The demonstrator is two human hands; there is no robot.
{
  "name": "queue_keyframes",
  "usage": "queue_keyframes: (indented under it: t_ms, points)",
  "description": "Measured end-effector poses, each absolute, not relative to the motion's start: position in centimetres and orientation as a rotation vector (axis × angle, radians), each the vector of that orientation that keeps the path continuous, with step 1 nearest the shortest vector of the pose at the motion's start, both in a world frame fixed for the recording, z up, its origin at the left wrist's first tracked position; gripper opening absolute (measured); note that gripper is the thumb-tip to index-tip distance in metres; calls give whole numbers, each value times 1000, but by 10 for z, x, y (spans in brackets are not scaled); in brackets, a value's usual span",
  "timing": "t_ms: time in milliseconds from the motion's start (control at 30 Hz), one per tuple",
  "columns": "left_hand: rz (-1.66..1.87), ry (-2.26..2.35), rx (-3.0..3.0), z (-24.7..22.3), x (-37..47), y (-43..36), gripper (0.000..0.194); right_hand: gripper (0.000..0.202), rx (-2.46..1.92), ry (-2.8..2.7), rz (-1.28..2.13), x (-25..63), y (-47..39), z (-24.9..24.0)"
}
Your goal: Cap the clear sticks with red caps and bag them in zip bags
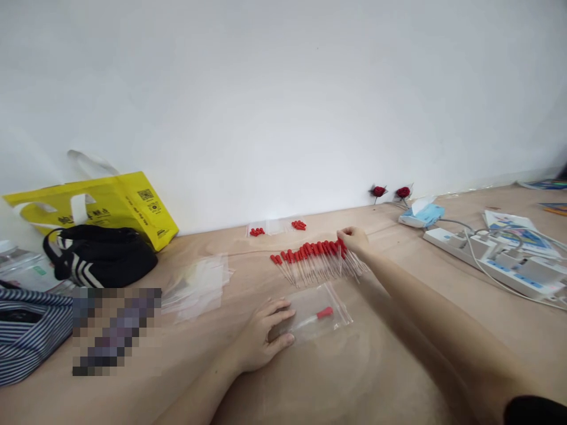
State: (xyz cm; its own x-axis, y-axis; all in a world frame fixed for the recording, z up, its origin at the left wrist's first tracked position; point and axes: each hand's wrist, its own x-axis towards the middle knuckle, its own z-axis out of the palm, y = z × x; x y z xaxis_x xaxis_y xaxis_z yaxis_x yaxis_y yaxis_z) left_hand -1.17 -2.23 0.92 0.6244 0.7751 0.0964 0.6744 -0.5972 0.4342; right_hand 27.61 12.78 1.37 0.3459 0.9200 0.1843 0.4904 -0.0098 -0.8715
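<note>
A row of glass-tubed droppers with red bulbs [308, 252] lies across the middle of the table. At the row's right end, my right hand [353, 239] pinches the red bulb of one dropper. Nearer to me is a clear zip bag [305, 333] with a single red-bulbed dropper [325, 313] inside. My left hand [263, 333] rests on the table with fingers apart, its fingertips on the bag's left edge. More empty clear bags [201, 289] lie in a loose stack to the left.
Two clear bags holding red bulbs [257, 232] lie by the wall. At left are a yellow bag [128, 200], a black pouch [113, 257] and a striped bag [33, 330]. At right are a tissue pack [420, 215], a power strip [496, 260] with cables and two dark red roses [378, 191].
</note>
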Motion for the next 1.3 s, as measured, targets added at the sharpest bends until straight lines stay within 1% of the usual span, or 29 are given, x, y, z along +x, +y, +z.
queue_keyframes:
  t_ms: [133, 200, 233, 333, 433, 633, 733, 867, 1000, 1200, 1300]
  points:
    - [389, 1168, 2502, 10, -11, -22, 39, 26, -1472, -1214, 683, 297, 99, 15]
    - [379, 1180, 2502, 11, -10, -21, 39, 26, -1390, -1168, 744, 303, 79, 6]
    - [371, 1184, 2503, 11, -10, -21, 39, 26, -1270, -1081, 829, 304, 69, 1]
    - [335, 1196, 2509, 11, -10, -21, 41, 34, -1096, -880, 969, 303, 44, -17]
    - [307, 1211, 2513, 11, -10, -21, 41, 36, -1072, -787, 1025, 298, 32, -25]
    - [266, 1240, 2489, 13, -9, -21, 41, 34, -1036, -697, 1133, 286, 27, -24]
    - [268, 1243, 2483, 15, -9, -22, 45, 33, -986, -701, 1215, 276, 22, -23]
    - [265, 1271, 2470, 16, -9, -23, 54, 33, -903, -791, 1403, 263, 9, -19]
    - [263, 1269, 2479, 16, -9, -24, 54, 36, -940, -1013, 1576, 255, 1, -18]
    - [341, 1232, 2492, 17, -7, -25, 51, 36, -1084, -1435, 1449, 242, 2, -25]
    - [344, 1188, 2491, 17, -7, -24, 46, 37, -1070, -1603, 1468, 241, 6, -25]
